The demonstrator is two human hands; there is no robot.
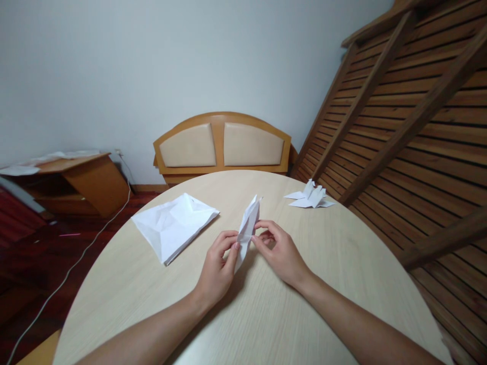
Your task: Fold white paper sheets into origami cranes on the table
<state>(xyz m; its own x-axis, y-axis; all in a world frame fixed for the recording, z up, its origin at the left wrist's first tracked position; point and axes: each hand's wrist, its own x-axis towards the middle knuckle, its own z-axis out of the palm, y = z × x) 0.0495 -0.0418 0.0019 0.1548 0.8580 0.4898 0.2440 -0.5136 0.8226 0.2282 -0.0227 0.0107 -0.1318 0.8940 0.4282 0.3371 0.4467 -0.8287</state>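
Observation:
A folded white paper [248, 223] is held upright above the middle of the round table [304, 314], its narrow points facing up and away from me. My left hand [219, 261] pinches its lower left side between thumb and fingers. On the right side, my right hand [279, 251] grips the paper's edge with thumb and index finger, the other fingers curled. To the left lies a stack of creased white paper sheets [173, 225], flat on the table. Folded white paper cranes [312, 196] stand close together near the table's far right edge.
Behind the table is a wooden headboard [218, 147] with two beige pads. Wooden slats [411, 132] lean at the right. A wooden desk [87, 177] with papers on top stands at the left, beside a white cable [89, 248] on the dark floor.

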